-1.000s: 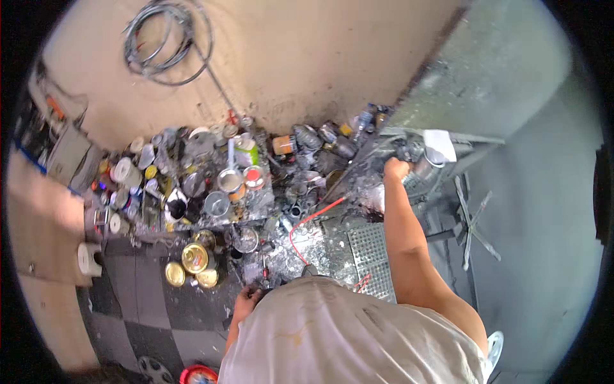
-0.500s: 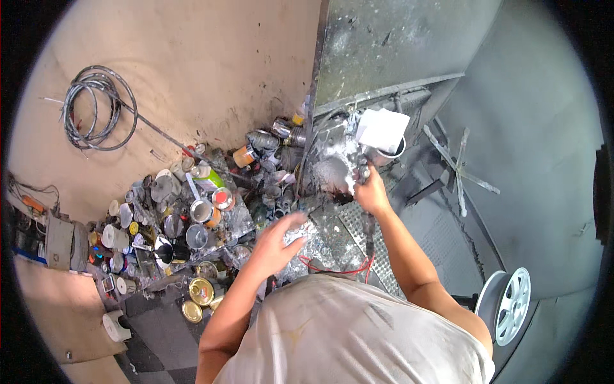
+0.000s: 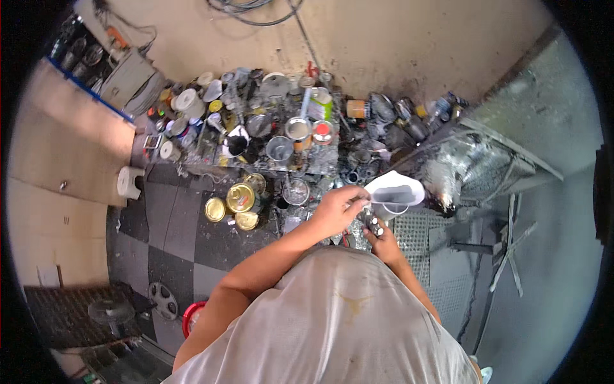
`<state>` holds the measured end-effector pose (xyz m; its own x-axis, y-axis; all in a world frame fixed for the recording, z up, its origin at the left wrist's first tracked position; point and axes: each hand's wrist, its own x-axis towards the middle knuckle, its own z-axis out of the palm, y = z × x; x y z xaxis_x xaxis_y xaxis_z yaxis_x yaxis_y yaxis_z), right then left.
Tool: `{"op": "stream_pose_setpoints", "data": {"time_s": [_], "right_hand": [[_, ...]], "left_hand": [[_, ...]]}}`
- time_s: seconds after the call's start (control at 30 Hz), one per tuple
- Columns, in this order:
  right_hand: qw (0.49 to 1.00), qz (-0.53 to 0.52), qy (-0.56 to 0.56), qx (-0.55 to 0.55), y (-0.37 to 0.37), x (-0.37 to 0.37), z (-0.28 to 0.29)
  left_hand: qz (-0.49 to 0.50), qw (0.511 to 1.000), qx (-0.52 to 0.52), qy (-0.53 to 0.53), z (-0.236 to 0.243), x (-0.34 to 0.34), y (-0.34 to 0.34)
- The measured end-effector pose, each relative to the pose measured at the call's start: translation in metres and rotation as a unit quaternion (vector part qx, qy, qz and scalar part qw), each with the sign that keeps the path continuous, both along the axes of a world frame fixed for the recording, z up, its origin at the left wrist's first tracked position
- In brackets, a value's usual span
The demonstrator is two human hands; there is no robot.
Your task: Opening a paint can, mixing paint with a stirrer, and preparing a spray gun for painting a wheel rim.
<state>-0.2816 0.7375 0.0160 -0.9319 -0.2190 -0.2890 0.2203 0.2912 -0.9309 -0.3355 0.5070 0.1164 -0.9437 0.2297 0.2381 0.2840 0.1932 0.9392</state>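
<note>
My right hand (image 3: 384, 242) is closed round a dark, paint-stained spray gun (image 3: 372, 222), held low before my body. A white cup (image 3: 398, 208) sits at the gun's far end. Over that cup lies a white paper piece (image 3: 419, 191), opened out with a grey inside. My left hand (image 3: 339, 210) pinches the near left edge of this paper between thumb and fingers. How the paper sits on the cup is partly hidden.
A cluttered bench (image 3: 217, 168) ahead left bears several cans, a clear cup (image 3: 279, 148) and a red-capped tin (image 3: 323, 132). Gold tins (image 3: 241, 198) stand on the chequered floor. A metal stand (image 3: 508, 246) is at right, with a white stool (image 3: 130, 183) at left.
My view has turned left, toward the bench. My left hand, apart and open before, has reached the white paper and pinched its edge. The spray gun has come nearer my body.
</note>
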Motion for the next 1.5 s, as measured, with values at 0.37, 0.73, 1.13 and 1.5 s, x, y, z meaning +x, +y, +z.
{"op": "stream_pose_setpoints", "data": {"time_s": [0.37, 0.73, 1.13, 1.5], "right_hand": [[0.977, 0.018, -0.202, -0.057, -0.073, 0.047, 0.005], [0.971, -0.156, -0.175, -0.042, -0.114, 0.113, 0.028], [0.969, -0.142, -0.201, 0.002, -0.124, 0.228, 0.003], [0.981, -0.161, -0.11, 0.019, -0.097, 0.38, -0.018]], "left_hand": [[0.301, 0.938, -0.156, -0.071, -0.12, -0.04, -0.194], [0.016, 0.97, -0.116, -0.214, -0.171, 0.006, -0.121], [-0.216, 0.862, -0.199, -0.412, -0.16, 0.16, -0.073], [-0.279, 0.771, -0.296, -0.489, -0.166, 0.289, -0.036]]}}
